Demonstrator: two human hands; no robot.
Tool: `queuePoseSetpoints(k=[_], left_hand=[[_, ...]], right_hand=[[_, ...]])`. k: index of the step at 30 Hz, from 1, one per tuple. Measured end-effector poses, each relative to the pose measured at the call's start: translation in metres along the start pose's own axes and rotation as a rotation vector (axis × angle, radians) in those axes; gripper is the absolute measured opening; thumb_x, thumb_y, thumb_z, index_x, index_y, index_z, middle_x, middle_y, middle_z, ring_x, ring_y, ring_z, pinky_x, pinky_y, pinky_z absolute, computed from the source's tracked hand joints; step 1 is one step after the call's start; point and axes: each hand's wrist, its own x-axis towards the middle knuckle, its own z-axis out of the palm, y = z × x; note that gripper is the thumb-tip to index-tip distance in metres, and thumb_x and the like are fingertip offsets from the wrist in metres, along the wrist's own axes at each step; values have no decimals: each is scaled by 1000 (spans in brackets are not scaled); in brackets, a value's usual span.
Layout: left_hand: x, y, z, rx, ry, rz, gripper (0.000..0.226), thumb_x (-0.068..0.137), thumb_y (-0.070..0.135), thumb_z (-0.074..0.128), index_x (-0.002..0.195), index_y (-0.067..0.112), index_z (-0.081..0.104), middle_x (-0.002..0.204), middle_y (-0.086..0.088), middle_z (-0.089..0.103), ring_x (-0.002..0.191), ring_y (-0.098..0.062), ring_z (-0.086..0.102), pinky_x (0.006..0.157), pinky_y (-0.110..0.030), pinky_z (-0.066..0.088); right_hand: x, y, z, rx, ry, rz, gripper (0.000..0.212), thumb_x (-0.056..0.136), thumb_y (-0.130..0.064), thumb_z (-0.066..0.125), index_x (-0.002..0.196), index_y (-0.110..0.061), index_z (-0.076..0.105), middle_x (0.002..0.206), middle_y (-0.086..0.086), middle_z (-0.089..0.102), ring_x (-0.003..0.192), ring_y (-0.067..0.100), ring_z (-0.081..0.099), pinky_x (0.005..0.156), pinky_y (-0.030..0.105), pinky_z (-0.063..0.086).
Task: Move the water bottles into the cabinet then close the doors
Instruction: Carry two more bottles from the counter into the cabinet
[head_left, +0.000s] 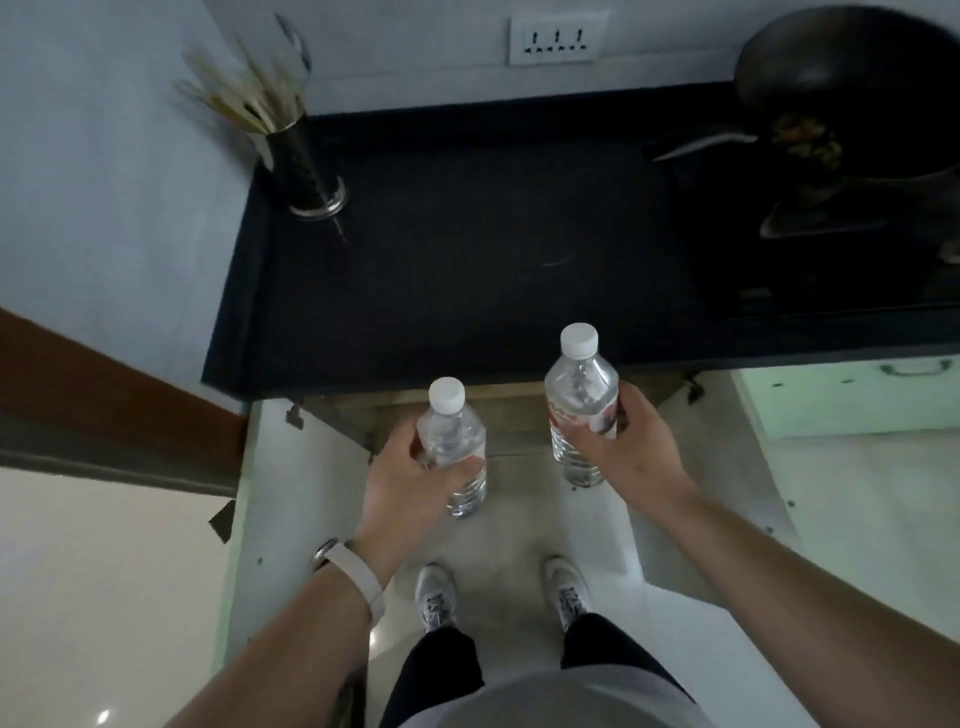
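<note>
Countertop (467, 234) black, wok (857, 78) at right | cabinet doors (291, 493) open | left hand (400, 483) grips bottle (452, 436) | right hand (634, 447) grips labelled bottle (579, 384)

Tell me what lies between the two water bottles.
Nothing: in the head view the gap between the left bottle, gripped by the left hand, and the right bottle, gripped by the right hand, is bare; the cabinet shows behind.

A dark cylindrical utensil holder (306, 166) stands at the black stone countertop's (493, 249) back-left corner, a black metal wok (852, 93) back-right. Before its front edge, the unlabelled clear plastic bottle (452, 447) is left of the labelled clear plastic bottle (579, 395).
</note>
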Motion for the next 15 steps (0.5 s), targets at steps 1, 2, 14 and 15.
queuePoseSetpoints(k=[1,2,14,15], left_hand=[[6,-2,-1,-4,-36,3,51,69,28,91,110,40,62,98,23,72,88,6,68,76,-19,51],[11,-4,-2,-6,-68,5,51,70,28,91,110,40,62,99,22,73,89,7,68,74,-17,50],[48,-49,6,50,-213,-2,51,69,22,91,107,41,62,96,34,69,88,11,66,82,-23,52],[50,-53,10,52,-216,-9,52,70,21,91,109,40,63,97,33,69,89,11,66,83,-22,52]], right_hand=[[-2,2,4,-1,23,16,33,75,-42,80,95,-37,54,90,-14,66,76,-7,62,59,13,44],[-4,5,9,-7,46,29,33,75,-42,80,94,-37,54,91,-14,66,76,-6,62,60,15,45],[-1,61,54,24,183,208,35,73,-44,80,94,-32,55,94,-12,64,86,5,62,73,28,50],[2,69,56,30,174,215,35,73,-44,80,95,-32,55,94,-12,64,86,4,61,73,28,50]])
